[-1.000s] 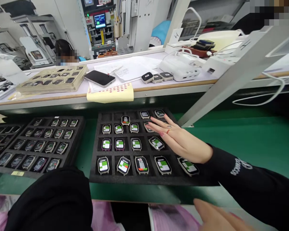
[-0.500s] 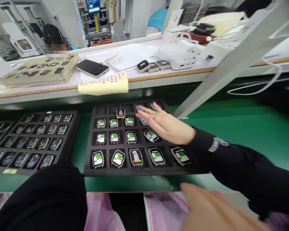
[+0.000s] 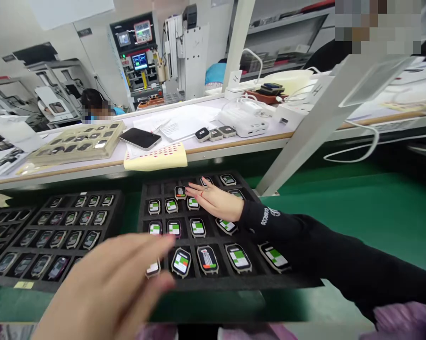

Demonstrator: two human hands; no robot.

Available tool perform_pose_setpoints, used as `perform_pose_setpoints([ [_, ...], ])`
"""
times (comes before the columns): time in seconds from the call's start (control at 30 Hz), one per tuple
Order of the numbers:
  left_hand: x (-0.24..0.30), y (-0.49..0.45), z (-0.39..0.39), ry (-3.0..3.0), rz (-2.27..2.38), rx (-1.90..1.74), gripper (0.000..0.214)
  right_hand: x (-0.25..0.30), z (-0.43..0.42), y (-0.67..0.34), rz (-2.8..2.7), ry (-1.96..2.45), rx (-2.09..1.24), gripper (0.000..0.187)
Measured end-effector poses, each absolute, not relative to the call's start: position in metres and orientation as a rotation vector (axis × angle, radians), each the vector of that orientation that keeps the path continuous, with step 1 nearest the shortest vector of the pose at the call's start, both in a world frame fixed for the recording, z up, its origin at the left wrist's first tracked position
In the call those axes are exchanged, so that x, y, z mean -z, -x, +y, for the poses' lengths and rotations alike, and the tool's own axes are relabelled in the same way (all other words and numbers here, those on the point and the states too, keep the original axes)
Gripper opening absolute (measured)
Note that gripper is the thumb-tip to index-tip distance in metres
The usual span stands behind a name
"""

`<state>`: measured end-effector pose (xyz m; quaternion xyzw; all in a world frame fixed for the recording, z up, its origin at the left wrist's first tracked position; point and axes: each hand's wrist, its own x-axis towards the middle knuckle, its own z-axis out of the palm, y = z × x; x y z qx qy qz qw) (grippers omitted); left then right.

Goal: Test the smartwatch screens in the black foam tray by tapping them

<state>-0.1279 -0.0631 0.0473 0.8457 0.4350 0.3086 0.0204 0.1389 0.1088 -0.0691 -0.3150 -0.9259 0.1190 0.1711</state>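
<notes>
My right hand (image 3: 215,200), in a black sleeve, reaches in from the right and lies flat over the black foam tray (image 3: 234,279). Its fingers are stretched out, with the tips beside a smartwatch (image 3: 180,192) that sits askew across a divider. Whether they touch it I cannot tell. Many smartwatches with lit green-and-white screens fill most compartments, among them one with a dark screen and red-orange bar (image 3: 208,259). My left hand (image 3: 103,278), blurred and close to the camera, hovers over the front left corner with fingers and thumb apart, holding nothing and hiding some watches.
A second foam tray of watches (image 3: 119,200) stands to the left. Behind, a raised shelf holds a phone (image 3: 142,138), a beige tray (image 3: 108,146), several small square devices (image 3: 216,134) and a white charger box (image 3: 246,120). A slanted metal post (image 3: 298,137) rises at right.
My left hand has swung from the lower right to the lower left. My right hand has shifted left toward the askew watch. The camera view has tilted up.
</notes>
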Motion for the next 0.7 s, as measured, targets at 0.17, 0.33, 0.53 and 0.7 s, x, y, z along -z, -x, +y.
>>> perform_pose_setpoints([
  [0.17,0.022,0.171,0.020,-2.011,2.016,-1.129,0.029,0.075,0.111,-0.132,-2.634,0.860,-0.342,0.051],
  [0.33,0.127,0.192,0.051,-1.754,2.139,-0.819,0.024,0.073,0.119,-0.132,-2.656,0.870,-0.340,0.048],
  [0.53,0.154,0.188,0.049,-1.761,2.054,-0.776,0.024,0.074,0.142,-0.125,-2.550,1.046,-0.311,0.053],
  [0.7,0.157,0.192,0.050,-1.759,2.022,-0.775,0.025,0.087,0.160,-0.108,-2.467,1.148,-0.435,0.053],
])
